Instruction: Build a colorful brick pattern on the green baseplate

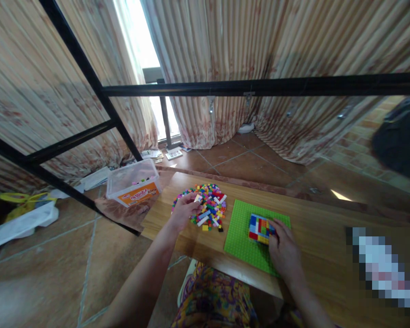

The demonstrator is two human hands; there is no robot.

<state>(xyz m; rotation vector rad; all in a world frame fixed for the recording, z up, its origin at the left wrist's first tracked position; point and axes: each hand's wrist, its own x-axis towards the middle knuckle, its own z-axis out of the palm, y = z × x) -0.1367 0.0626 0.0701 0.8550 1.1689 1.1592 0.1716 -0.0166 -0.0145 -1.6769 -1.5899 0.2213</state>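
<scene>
My left hand point(184, 212) is over a pile of small loose toy bricks point(213, 214) in many colours. Its thumb and fingers pinch a small whitish toy brick point(198, 199). On the wooden bench lies a green studded baseplate point(237, 234), and on it sits a flat panel of toy bricks point(258, 228) in blue, red, yellow, green and white. My right hand point(285, 248) is closed around the right edge of this panel. Its fingers cover that edge, so whether the panel is pressed onto the baseplate cannot be made out.
A clear plastic tub point(135, 182) with an orange label and a few bricks inside stands beyond the bench's left end. Black metal rails point(198, 89) cross in front of long curtains point(212, 41). A blurred-out object point(382, 264) lies on the bench point(321, 246) at right.
</scene>
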